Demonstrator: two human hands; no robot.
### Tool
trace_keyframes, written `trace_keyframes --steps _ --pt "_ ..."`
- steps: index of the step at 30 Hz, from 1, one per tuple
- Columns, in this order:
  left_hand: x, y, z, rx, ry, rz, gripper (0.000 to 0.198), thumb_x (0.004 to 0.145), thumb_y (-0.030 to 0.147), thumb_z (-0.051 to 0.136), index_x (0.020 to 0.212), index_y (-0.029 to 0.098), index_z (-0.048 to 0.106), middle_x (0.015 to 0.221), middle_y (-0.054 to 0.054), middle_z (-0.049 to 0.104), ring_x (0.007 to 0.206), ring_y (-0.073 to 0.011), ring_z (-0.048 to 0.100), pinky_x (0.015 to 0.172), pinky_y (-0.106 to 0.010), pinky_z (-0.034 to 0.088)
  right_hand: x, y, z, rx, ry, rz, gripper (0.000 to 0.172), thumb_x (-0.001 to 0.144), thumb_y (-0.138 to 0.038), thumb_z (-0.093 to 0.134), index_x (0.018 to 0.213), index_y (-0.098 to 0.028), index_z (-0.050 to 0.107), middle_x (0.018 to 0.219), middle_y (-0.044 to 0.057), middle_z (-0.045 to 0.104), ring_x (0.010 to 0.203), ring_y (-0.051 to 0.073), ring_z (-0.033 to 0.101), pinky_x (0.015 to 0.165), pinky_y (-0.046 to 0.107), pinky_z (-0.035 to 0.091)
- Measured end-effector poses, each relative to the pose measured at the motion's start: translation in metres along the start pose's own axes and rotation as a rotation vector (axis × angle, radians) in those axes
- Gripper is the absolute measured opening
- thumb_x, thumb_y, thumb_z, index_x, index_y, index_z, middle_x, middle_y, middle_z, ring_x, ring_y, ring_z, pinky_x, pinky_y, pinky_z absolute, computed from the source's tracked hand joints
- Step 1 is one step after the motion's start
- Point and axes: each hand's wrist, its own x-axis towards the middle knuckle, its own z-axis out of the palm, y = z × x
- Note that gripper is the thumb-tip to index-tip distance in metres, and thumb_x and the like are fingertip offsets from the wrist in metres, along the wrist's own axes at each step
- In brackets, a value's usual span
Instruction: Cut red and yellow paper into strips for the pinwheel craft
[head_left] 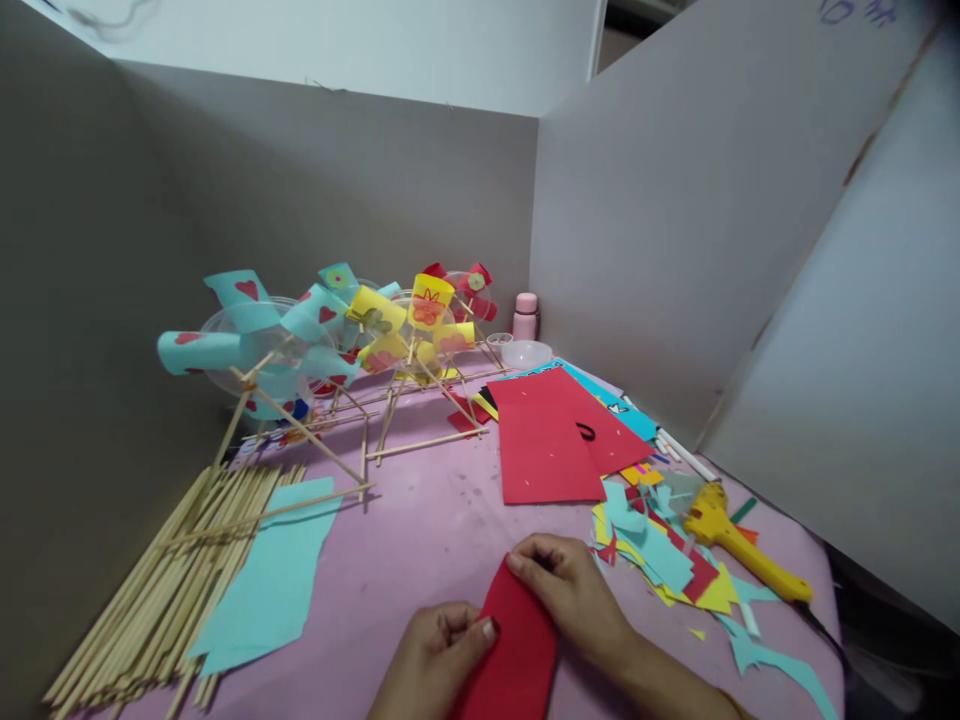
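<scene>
A narrow piece of red paper (517, 650) with a rounded far end is held low over the table's near side. My left hand (442, 650) pinches its left edge, thumb on top. At the far tip, my right hand (566, 590) grips the paper between thumb and curled fingers. Beyond my hands lie larger red sheets (551, 440), with a small black loop (586, 432) on them. Paper scraps (660, 560) in light blue, yellow and red are scattered to the right of my right hand.
Paper pinwheels on stick frames (259, 320) stand at the back left. Wooden sticks (150, 590) and light blue paper (277, 580) lie at left. A yellow glue gun (750, 550) rests at right, its cord over the edge. A pink bottle (526, 318) stands by the grey partitions (337, 170).
</scene>
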Motion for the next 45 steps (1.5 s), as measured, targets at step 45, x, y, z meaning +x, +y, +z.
trace_keyframes --steps 45 --pt "-0.008 0.015 0.005 -0.451 0.203 0.118 0.033 0.070 0.048 0.068 0.078 0.016 0.065 0.065 -0.003 0.073 0.062 -0.0190 0.067 0.057 -0.028 0.050 0.000 0.018 0.013 0.229 -0.101 0.131 0.053 0.071 -0.066 0.057 0.053 -0.017 0.048 0.047 -0.004 0.044 0.044 0.007 0.037 0.044 0.022 0.024"
